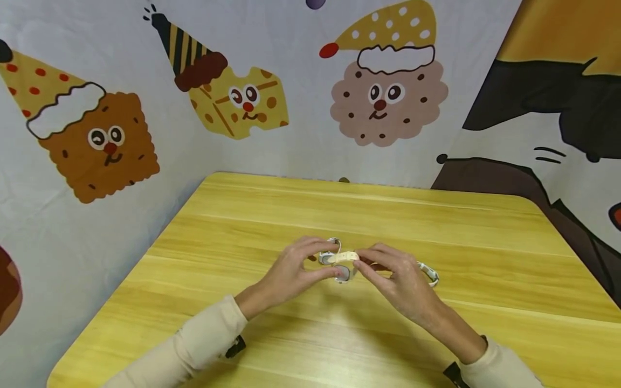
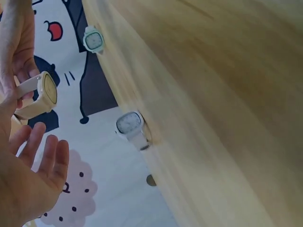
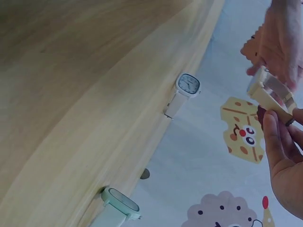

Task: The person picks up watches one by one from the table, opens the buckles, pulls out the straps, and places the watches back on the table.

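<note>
A cream-yellow wristwatch is held up over the table, its strap bent into a loop. My right hand pinches its strap between thumb and fingers, which the right wrist view shows around the strap end. My left hand is at the watch's other side, fingers spread and thumb by the dial; whether the thumb touches it is hard to tell. Behind the left fingers lies a white wristwatch, partly covered in the head view. Beyond my right hand is a pale green wristwatch, partly hidden by that hand.
The wood-grain table reaches back to a white cloth backdrop printed with cartoon biscuits and cheese. Both loose watches lie on the tabletop, one on each side of the held one.
</note>
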The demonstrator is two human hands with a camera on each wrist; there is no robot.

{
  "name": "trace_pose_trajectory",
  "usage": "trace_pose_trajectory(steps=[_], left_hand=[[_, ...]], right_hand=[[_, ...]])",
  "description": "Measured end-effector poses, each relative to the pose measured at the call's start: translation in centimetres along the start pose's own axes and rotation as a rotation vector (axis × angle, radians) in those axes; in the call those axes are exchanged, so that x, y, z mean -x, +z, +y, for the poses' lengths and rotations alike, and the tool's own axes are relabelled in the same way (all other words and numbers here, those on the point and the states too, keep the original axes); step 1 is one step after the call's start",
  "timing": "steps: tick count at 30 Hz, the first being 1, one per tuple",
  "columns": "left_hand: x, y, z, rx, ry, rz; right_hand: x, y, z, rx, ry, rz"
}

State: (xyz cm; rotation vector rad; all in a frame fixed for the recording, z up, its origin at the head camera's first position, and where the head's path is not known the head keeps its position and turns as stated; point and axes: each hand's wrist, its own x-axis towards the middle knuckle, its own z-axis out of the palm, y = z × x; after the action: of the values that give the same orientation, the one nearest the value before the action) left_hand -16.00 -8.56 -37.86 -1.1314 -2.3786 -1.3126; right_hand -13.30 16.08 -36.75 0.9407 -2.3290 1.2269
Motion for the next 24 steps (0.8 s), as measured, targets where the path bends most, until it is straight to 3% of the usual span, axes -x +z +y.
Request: trace_pose_trajectory(steps=[7, 14, 24], left_hand=[[-0.47, 0.50, 0.41, 0.078, 0.021, 0.044], [-0.54, 0.41, 0.67, 0.140, -0.013, 0.023], [-0.67, 0.08, 0.95, 0.153, 0.006, 0.010]], right_hand=[[0.07, 0.06, -0.25, -0.024, -0.072, 0.046], [0.15, -0.01, -0.26, -0.024, -0.098, 0.069], [0.08, 0.00, 0.11, -0.033, -0.165, 0.104]])
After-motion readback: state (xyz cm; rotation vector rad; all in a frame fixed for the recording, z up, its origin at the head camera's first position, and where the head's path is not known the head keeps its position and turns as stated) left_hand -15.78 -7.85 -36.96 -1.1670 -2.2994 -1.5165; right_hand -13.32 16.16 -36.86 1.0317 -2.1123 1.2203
